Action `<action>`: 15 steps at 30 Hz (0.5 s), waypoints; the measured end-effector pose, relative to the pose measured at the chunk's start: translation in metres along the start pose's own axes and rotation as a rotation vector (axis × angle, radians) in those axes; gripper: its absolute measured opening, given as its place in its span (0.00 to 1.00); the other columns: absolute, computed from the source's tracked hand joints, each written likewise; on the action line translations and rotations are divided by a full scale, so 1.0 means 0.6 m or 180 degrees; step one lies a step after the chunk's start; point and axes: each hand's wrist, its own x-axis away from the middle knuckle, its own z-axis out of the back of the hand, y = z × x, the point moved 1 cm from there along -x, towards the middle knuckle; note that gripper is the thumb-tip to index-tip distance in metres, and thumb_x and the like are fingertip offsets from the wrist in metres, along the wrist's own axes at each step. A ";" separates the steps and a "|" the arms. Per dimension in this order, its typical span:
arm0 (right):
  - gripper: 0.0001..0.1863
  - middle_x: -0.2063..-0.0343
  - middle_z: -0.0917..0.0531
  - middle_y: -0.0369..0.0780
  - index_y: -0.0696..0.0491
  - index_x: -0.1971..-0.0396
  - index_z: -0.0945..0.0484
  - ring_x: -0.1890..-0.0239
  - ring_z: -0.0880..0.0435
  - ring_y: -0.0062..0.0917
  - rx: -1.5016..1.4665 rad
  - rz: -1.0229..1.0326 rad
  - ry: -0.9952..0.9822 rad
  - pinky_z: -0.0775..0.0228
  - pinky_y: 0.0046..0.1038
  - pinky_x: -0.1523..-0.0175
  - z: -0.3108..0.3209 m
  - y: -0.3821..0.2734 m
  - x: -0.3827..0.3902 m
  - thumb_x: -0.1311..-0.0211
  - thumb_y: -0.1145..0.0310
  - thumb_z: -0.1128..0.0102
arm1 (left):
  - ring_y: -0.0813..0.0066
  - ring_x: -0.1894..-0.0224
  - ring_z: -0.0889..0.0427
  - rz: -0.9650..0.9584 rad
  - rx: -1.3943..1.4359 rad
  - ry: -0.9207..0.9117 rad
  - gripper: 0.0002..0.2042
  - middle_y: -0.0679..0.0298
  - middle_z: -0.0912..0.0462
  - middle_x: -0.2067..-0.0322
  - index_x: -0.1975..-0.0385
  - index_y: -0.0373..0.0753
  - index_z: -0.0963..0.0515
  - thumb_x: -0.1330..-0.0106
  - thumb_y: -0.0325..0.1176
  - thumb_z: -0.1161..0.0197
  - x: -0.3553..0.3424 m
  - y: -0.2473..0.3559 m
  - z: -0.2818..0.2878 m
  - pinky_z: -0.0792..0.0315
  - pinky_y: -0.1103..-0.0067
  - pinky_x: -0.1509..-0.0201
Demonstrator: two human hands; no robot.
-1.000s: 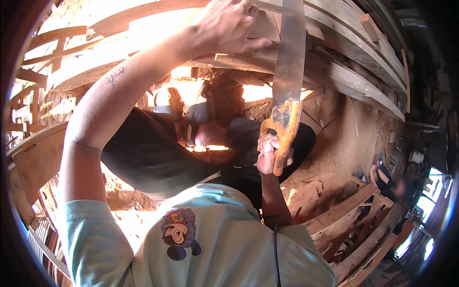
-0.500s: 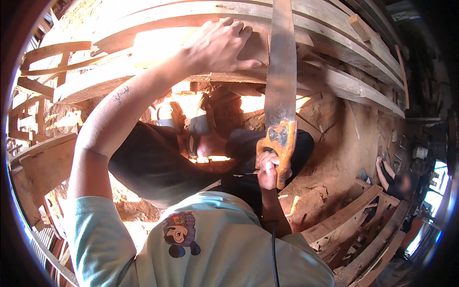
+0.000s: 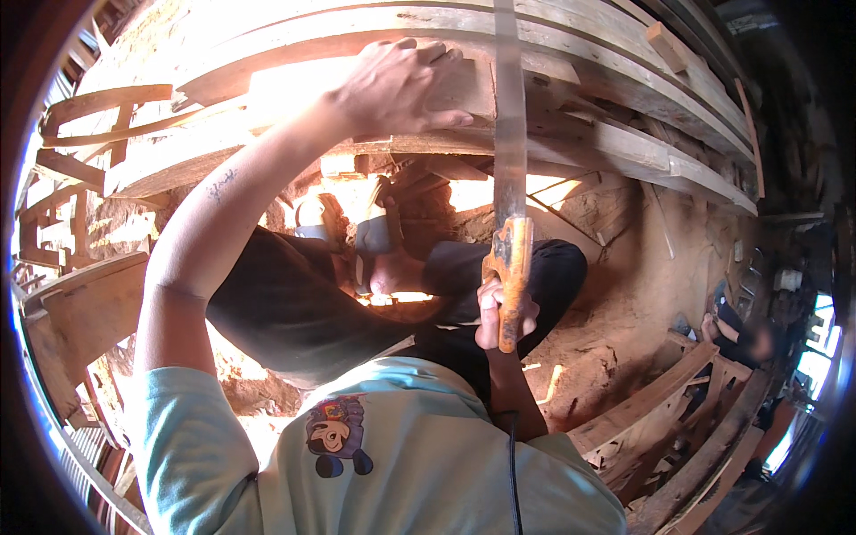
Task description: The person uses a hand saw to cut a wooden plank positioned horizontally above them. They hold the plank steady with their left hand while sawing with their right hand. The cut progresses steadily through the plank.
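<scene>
My right hand (image 3: pixel 490 314) is wrapped around the worn orange wooden handle of a handsaw (image 3: pixel 511 134). Its long metal blade points away from me, seen nearly edge-on, and crosses the work beside the right end of a short wooden board (image 3: pixel 465 87). Whether the teeth touch the wood I cannot tell. Across that board lies my left hand (image 3: pixel 401 89), its fingers bent over toward the far side and its thumb stretched toward the blade, gripping the board. Strong sunlight washes out the board's left part.
Long timber beams (image 3: pixel 624 156) run crosswise under and beyond the board. A small wood block (image 3: pixel 667 46) rests on the far beams. Wooden frames stand at the left (image 3: pixel 85 303) and lower right (image 3: pixel 642 415). My feet (image 3: pixel 379 236) are below the beams. Another person (image 3: pixel 749 343) sits at far right.
The saw has turned from showing its broad face to nearly edge-on, and shifted slightly left. My left hand stays on the board. The other person's arms have moved.
</scene>
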 end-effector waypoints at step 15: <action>0.09 0.67 0.19 0.48 0.62 0.59 0.28 0.74 0.17 0.30 0.0925 0.0432 -0.0286 0.18 0.35 0.68 0.033 -0.016 0.070 0.39 0.85 0.46 | 0.46 0.40 0.18 -0.0230 -0.0124 0.1132 0.45 0.45 0.22 0.37 0.37 0.27 0.22 0.30 0.72 0.42 -0.004 -0.018 -0.035 0.21 0.57 0.40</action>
